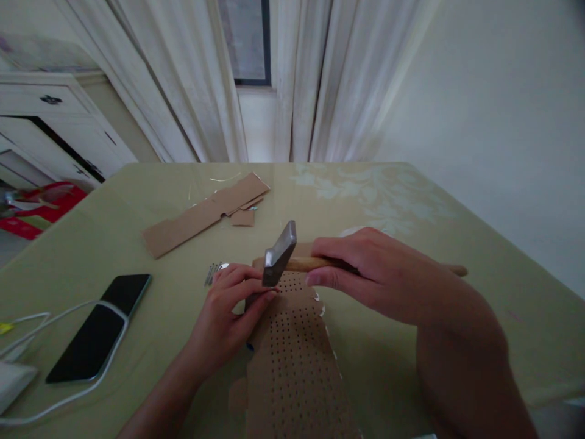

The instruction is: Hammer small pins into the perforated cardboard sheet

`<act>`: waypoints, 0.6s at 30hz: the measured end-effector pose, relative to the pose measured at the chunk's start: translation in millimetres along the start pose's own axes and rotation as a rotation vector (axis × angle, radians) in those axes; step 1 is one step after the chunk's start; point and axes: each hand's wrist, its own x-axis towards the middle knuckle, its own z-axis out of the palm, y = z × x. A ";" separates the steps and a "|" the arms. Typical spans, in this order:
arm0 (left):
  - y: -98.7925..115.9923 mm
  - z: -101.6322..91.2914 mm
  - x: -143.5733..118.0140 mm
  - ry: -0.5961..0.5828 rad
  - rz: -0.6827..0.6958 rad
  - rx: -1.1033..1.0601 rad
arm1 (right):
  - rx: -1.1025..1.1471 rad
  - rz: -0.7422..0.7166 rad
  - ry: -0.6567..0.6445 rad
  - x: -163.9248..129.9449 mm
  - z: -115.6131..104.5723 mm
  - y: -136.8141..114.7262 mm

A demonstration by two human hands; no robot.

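- Where the left hand (226,311) rests on the perforated cardboard (297,360), its fingers (256,297) are pressed together in a pinch right under the hammer head; whatever small thing they pinch is too hidden to tell.
- Wrapped around the wooden handle, the right hand (370,271) holds the hammer (286,259) with fingers curled shut, thumb along the near side; the metal head hangs just above the left fingertips.
- That cardboard sheet, dotted with rows of holes, lies flat on the green tabletop (137,244) directly before the person.
- Just beyond the left hand, a small bunch of nails (212,273) lies on the tabletop.
- Farther back, a long strip of plain cardboard (205,213) lies with a few scraps beside it.
- Well to the left, a dark phone (100,326) lies face up, with a white cable (59,317) looped around it.
- Behind the tabletop hang pale curtains (315,79), with a white cabinet (50,122) at far left.
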 end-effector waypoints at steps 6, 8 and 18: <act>-1.9 1.0 -0.9 0.003 0.015 0.001 | 0.034 0.004 -0.033 2.8 1.3 -2.2; -3.4 2.0 -2.1 0.026 0.013 0.003 | 0.070 -0.002 -0.001 2.5 -0.1 -3.3; -6.7 1.1 -3.3 -0.028 -0.010 -0.034 | 0.057 0.002 -0.041 2.9 2.4 0.2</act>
